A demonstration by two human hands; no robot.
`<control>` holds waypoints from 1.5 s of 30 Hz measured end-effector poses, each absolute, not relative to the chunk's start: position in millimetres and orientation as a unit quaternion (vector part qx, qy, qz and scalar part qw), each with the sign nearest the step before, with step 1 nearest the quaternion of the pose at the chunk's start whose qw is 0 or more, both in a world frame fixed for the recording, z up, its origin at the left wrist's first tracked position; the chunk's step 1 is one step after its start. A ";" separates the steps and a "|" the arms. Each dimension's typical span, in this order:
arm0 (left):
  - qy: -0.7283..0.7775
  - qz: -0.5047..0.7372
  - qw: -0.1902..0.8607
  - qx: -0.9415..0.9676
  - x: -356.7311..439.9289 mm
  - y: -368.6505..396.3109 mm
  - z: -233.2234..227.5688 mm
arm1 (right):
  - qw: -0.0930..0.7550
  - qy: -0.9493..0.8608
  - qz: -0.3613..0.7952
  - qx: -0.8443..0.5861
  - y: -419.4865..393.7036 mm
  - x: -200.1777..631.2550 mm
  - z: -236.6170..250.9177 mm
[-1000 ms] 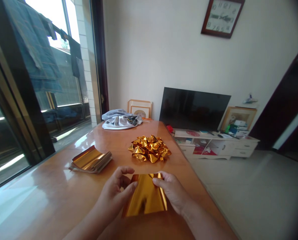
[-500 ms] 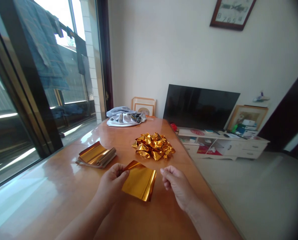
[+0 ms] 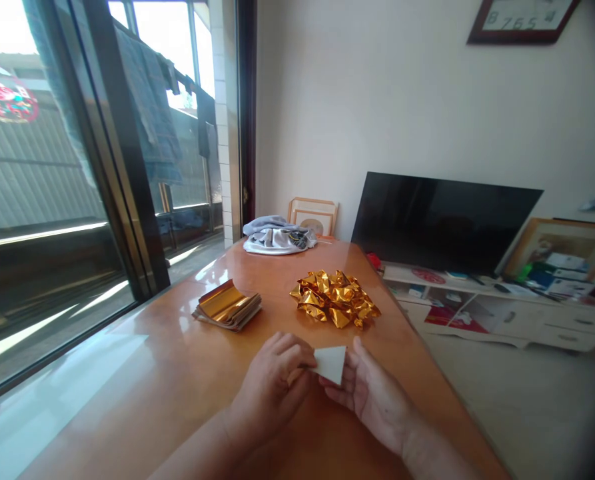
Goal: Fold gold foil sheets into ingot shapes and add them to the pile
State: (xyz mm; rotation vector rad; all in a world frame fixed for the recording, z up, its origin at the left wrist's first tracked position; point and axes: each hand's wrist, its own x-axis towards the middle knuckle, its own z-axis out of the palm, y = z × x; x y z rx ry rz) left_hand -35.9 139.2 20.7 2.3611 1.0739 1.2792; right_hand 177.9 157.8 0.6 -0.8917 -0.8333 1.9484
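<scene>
Both hands | left hand (image 3: 272,387), right hand (image 3: 372,393) | fingers pinch folded sheet (image 3: 331,363) (white side up)

Two bare hands meet over a glossy wooden table (image 3: 127,400). The left hand (image 3: 272,387) and right hand (image 3: 372,397) together pinch a small folded paper (image 3: 330,363), its pale side showing. Beyond them lie a pile of crumpled gold foil pieces (image 3: 334,307) and, to its left, a stack of gold sheets (image 3: 227,308). A grey cloth bundle (image 3: 277,237) rests at the far end.
</scene>
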 end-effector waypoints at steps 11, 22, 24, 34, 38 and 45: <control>0.357 0.184 0.134 0.906 -25.3 134.1 15.6 | 0.504 -0.313 0.726 -0.347 170.7 184.9 -9.9; 0.410 0.202 0.150 0.876 -25.0 134.5 10.3 | 0.514 -0.329 0.696 -0.378 172.5 191.2 -23.5; 0.433 0.249 0.178 0.848 -28.3 136.2 11.6 | 0.514 -0.340 0.687 -0.386 172.2 191.4 -26.6; 0.456 0.550 0.369 0.595 -50.7 163.9 3.7 | 0.467 -0.442 0.633 -0.431 164.6 186.2 -22.3; 0.448 0.599 0.423 0.510 -58.4 171.7 3.8 | 0.440 -0.488 0.579 -0.482 162.8 178.4 -17.1; 0.445 0.619 0.433 0.481 -68.7 174.5 20.7 | 0.423 -0.490 0.617 -0.448 163.0 158.0 13.4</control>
